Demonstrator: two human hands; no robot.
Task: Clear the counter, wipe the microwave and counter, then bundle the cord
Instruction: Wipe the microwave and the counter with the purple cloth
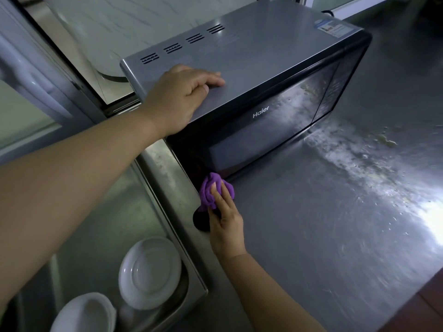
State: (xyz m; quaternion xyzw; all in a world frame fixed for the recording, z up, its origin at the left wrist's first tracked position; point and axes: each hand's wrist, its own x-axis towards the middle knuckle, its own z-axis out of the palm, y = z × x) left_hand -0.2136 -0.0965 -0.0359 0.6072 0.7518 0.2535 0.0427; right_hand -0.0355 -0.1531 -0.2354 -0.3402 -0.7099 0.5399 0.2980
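Note:
A grey microwave [263, 51] with a black glass door stands on the steel counter [323, 224]. My left hand [179, 97] lies flat on its top near the front left corner, fingers together, holding nothing. My right hand [224, 221] is shut on a crumpled purple cloth [211, 190], which is pressed at the door's lower left corner where it meets the counter. The cord is only hinted at by a dark bit behind the microwave's back right corner [327, 12].
A sink [165, 200] lies left of the counter with two white dishes [149, 271] in it. Dusty streaks and yellowish crumbs [386, 140] spread over the counter to the right of the microwave. A small dark round object [201, 220] sits under my right hand.

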